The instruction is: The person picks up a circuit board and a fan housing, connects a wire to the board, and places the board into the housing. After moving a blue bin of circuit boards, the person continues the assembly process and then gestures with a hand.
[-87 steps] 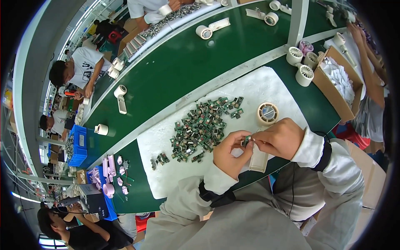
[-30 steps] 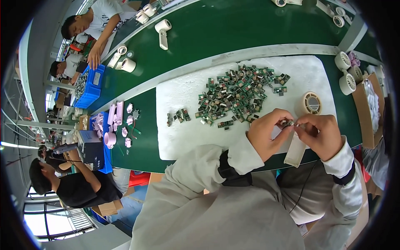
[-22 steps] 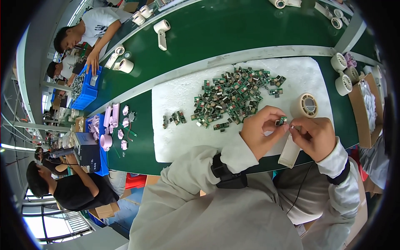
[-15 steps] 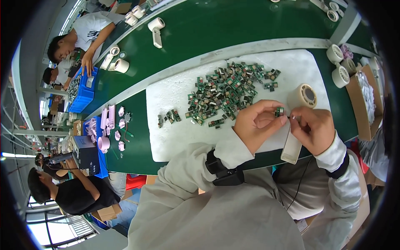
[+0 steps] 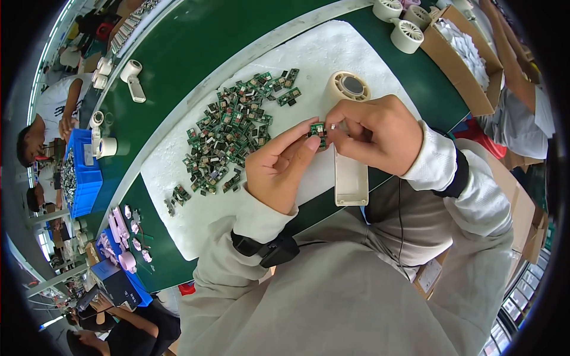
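Note:
My left hand (image 5: 279, 169) is closed, pinching a small green circuit board (image 5: 318, 132) between thumb and fingertips. Right beside the board, the fingertips of my right hand (image 5: 377, 133) are pressed together on a tiny white connector (image 5: 333, 126). Whether the connector touches the board is too small to tell. Under my right hand lies a cream handheld fan housing (image 5: 351, 183); its round head (image 5: 341, 85) sits just beyond my fingers, and my hand hides its middle. To the left, a heap of loose circuit boards (image 5: 228, 130) covers part of a white foam sheet (image 5: 169, 207).
A cardboard box (image 5: 478, 95) of white pieces and cream fan heads (image 5: 407, 37) stand at the right. At the left are a blue bin (image 5: 86, 172), pink casing parts (image 5: 119, 228) and another cream fan (image 5: 135, 86). Co-workers sit along the left; another person's arm shows at the right.
My view has turned to the right, so the table appears rotated and shifted left. Both hands stay together, with the circuit board still in the left and the connector in the right.

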{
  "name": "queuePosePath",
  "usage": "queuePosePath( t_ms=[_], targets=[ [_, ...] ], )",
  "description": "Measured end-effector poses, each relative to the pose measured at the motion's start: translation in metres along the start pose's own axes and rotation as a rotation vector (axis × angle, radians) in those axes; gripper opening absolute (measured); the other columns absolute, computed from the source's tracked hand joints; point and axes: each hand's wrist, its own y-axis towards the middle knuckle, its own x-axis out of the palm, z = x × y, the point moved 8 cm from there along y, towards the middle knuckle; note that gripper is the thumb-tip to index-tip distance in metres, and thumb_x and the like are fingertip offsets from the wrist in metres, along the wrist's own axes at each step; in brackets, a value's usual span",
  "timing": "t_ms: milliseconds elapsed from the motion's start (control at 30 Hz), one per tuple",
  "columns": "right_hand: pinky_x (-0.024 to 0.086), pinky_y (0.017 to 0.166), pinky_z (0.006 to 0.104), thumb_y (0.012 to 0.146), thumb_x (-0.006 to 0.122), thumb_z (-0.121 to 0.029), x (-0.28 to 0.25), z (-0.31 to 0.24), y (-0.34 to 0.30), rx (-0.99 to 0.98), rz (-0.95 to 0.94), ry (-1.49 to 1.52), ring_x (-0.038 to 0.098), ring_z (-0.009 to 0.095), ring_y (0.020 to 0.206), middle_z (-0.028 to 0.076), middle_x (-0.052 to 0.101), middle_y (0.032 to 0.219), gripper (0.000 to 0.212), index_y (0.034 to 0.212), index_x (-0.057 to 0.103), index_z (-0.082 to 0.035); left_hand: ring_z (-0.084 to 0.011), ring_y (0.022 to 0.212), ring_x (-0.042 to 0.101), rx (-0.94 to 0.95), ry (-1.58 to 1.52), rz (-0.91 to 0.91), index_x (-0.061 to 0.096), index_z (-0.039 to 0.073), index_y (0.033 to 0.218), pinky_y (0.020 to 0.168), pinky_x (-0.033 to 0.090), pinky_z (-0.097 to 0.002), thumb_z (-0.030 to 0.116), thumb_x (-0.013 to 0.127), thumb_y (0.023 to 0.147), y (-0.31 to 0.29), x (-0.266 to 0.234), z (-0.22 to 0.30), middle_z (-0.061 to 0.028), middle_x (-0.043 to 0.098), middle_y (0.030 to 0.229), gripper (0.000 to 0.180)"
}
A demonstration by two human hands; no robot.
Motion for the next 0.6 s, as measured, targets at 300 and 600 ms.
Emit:
queuePosePath(
  t_ms=[300,600],
  targets=[
    [0.035,0.046,0.0303,0.089,0.068,-0.008,-0.006,0.000,0.003,-0.043,-0.090,0.088,0.045,0.014,0.044,0.002,0.043,0.052,0.011,0.097,0.067,0.000,-0.0226,0.103,0.066,0.036,-0.123,-0.110,0.061,-0.006,0.121,0.091,0.057,-0.0353,-0.006,0.061,0.093,0.003,-0.001,-0.003,-0.0193,0.065,0.119,0.028],
    [0.033,0.047,0.0289,0.090,0.069,-0.009,0.003,0.008,0.004,0.038,-0.140,0.191,0.040,0.010,0.046,0.001,0.041,0.052,0.012,0.098,0.067,0.000,-0.0217,0.099,0.067,-0.047,-0.237,-0.167,0.064,-0.006,0.118,0.089,0.059,-0.0359,-0.007,0.060,0.093,0.004,-0.005,-0.011,-0.0161,0.065,0.111,0.025]
  ],
)
